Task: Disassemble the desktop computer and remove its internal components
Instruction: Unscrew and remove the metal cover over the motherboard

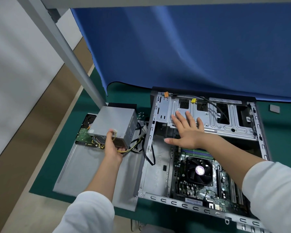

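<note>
Open grey metal desktop computer case [207, 148] lies on its side on the green-matted counter [279, 132], interior facing up, at right of view. Blue cloth backdrop [183, 47] hangs behind it.

Left hand [112, 147] holds the grey boxy metal power supply unit [115, 126], clear of the case and to its left. Thumb curled up over the near face, fingers under the lower edge where the bundle of yellow and black wires [133, 145] comes out. The unit sits tilted over the flat grey metal side panel [91, 172], which lies on the counter. Just beyond and left of the unit, partly hidden by it: a hard drive with a green circuit board [82, 133].

Right hand [186, 130] lies flat on the silver stamped-metal drive cage [213, 118] at the far end of the case, fingers straight and spread, thumb out to the left, gripping nothing.

Nearer the camera, inside the case: dark motherboard [200, 190] with black round CPU cooler fan [199, 171], pale sticker at its hub. A loose black cable [149, 157] loops over the left case wall.

Writing: embossed letters on the case floor beside the motherboard, too blurred to read. White barcode-style label on the near board edge, unreadable. Small grey square pad [274, 108] on the counter at far right.
</note>
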{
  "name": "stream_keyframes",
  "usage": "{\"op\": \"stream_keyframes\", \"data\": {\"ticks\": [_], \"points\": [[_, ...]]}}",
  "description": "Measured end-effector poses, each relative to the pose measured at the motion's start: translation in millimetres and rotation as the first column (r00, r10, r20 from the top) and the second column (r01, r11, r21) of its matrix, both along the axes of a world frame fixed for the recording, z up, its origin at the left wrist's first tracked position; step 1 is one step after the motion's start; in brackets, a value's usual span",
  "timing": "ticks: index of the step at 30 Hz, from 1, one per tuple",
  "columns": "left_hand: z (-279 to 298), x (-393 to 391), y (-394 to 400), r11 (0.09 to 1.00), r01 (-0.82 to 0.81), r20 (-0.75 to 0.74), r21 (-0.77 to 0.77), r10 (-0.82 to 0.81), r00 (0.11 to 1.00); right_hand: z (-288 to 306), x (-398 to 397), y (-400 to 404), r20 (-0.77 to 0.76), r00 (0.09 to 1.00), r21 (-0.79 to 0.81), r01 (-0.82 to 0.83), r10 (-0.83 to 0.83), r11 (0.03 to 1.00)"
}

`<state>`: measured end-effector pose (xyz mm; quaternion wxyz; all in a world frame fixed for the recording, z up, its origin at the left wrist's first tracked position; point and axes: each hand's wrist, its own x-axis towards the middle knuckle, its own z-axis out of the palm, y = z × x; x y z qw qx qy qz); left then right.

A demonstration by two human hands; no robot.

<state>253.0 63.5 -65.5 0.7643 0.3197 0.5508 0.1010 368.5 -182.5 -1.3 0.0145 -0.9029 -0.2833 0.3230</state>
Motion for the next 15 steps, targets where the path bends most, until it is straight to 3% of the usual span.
{"op": "stream_keyframes", "data": {"ticks": [9, 15], "points": [[0.6, -13.5, -4.4, 0.999, 0.013, 0.059, -0.049, -0.011, 0.998, -1.1, -1.7, -0.8, 0.035, 0.999, -0.002, -0.01, 0.01, 1.0], [5.1, -26.8, -3.0, 0.999, 0.001, -0.064, -0.036, -0.003, 0.998, -5.1, -1.6, -2.2, 0.071, 0.997, 0.012, -0.027, 0.026, 1.0]]}}
